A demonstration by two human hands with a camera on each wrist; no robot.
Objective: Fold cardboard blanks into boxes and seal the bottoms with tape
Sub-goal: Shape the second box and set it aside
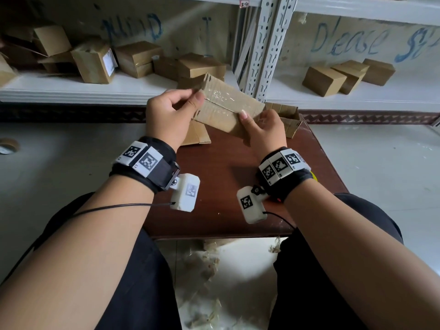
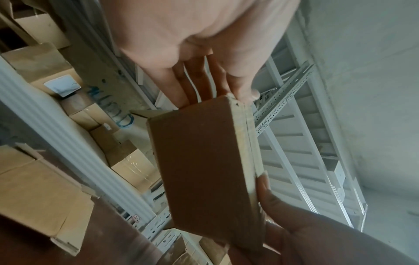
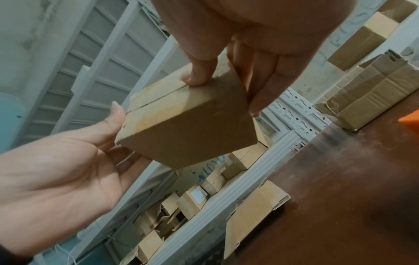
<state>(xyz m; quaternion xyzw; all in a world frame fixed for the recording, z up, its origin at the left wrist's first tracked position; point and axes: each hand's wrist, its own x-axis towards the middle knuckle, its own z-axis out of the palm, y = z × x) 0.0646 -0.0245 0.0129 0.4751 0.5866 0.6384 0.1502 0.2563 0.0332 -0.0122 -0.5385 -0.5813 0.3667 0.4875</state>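
The person holds 1 small box up in the air with both hands, above the far end of a brown table. The box is between the hands. Its long side runs from the left hand across and down to the right hand. The left end sits a bit higher and farther away.

The left hand pinches the left end, thumb on the face we see and fingers behind. The right hand pinches the right end the same way, its thumb pressing near the seam. Both hands are curled round the box and both are just as near to it.

The face turned up has 2 flaps that meet in a line, and shiny clear tape lies over it. I think this is the bottom and it looks sealed. The next move may be to press the tape flat or to put the box away.

On the table, just behind the box, lie a flat blank and an open box. They are close under the hands and could get bumped. Past them is a white shelf with many done boxes. A tape roll lies on the floor, far off to the left.
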